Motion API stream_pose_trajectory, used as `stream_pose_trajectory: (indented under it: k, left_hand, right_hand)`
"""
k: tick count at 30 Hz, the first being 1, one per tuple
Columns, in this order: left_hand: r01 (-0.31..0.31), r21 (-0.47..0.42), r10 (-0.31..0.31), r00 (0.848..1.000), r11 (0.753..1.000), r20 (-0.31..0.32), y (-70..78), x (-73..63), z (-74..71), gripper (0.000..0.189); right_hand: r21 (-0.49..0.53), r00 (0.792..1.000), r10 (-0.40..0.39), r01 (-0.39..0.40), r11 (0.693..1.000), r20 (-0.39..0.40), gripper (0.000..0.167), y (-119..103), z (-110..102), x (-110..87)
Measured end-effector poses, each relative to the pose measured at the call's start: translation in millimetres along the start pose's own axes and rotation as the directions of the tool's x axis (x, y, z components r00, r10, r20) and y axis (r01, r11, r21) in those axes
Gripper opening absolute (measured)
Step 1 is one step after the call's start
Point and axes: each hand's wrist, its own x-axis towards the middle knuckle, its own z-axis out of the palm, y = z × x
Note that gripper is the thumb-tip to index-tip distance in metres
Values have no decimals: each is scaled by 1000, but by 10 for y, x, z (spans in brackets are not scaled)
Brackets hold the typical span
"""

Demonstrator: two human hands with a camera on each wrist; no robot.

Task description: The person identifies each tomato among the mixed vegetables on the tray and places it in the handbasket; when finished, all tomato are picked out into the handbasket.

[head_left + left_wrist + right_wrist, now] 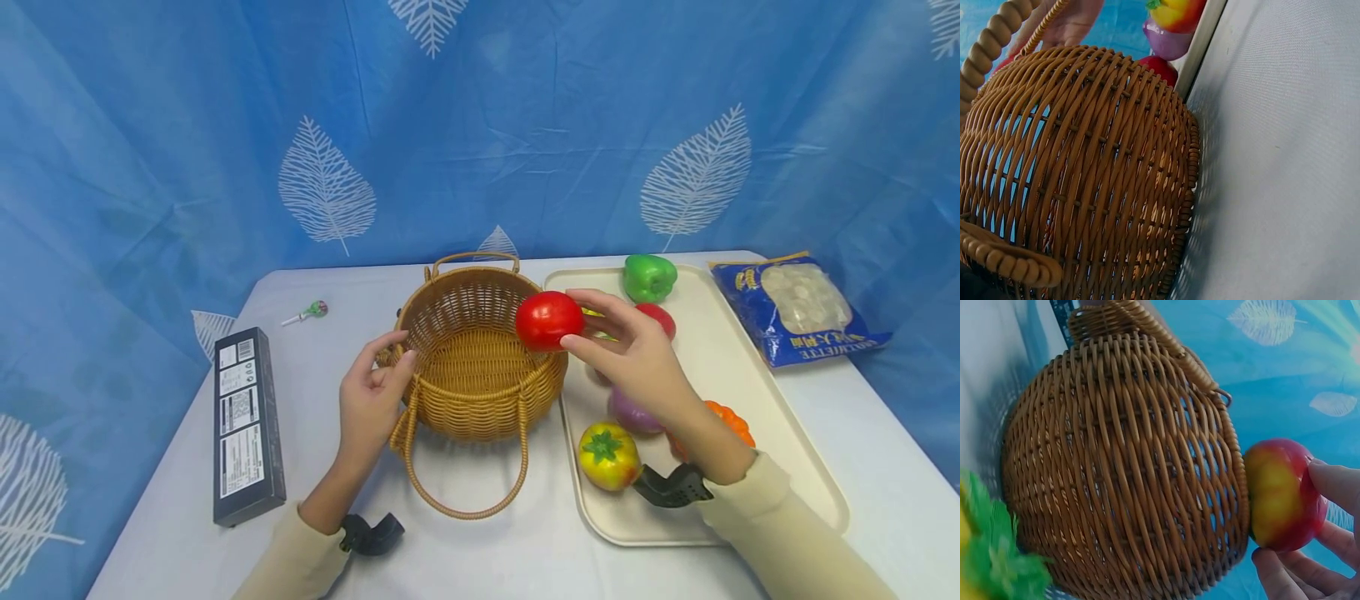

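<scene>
A round wicker basket (468, 412), its two handles folded outward, stands in the middle of the table. My left hand (375, 396) is at its left rim, curved thumb and index finger holding the edge. My right hand (637, 354) grips a shiny red toy fruit (546, 321) between thumb and fingers, over the basket's right rim. The right wrist view shows a yellow patch on this fruit (1279, 500), beside the rim and clear of the table. The left wrist view is mostly filled by the basket's woven side (1097, 169).
Right of the basket, a cream tray (780, 467) bears a green pepper (648, 277), a yellow tomato-like fruit (608, 457), a purple vegetable (633, 412) and an orange pumpkin (731, 423). Beyond it lies a blue bag (806, 308). A black box (247, 425) and a lollipop (307, 312) lie left.
</scene>
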Motion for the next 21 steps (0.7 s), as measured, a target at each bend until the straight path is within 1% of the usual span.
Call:
stream_pose_trajectory:
  k: [5, 9, 16, 21]
  left_hand:
    - [4, 6, -4, 1000, 1000, -3, 3, -1, 7, 35]
    - [3, 10, -3, 1000, 1000, -6, -1, 0, 6, 34]
    - [1, 19, -1, 1000, 1000, -10, 1, -5, 3, 33]
    - [15, 33, -15, 1000, 999, -13, -5, -9, 15, 33]
  right_hand:
    - [14, 998, -59, 59, 998, 3, 56, 40, 114, 39]
    - [2, 996, -88, 88, 996, -4, 57, 68, 167, 50]
    - [-28, 987, -156, 157, 987, 29, 58, 96, 188, 52]
    - [-13, 986, -162, 163, 987, 41, 58, 112, 178, 36]
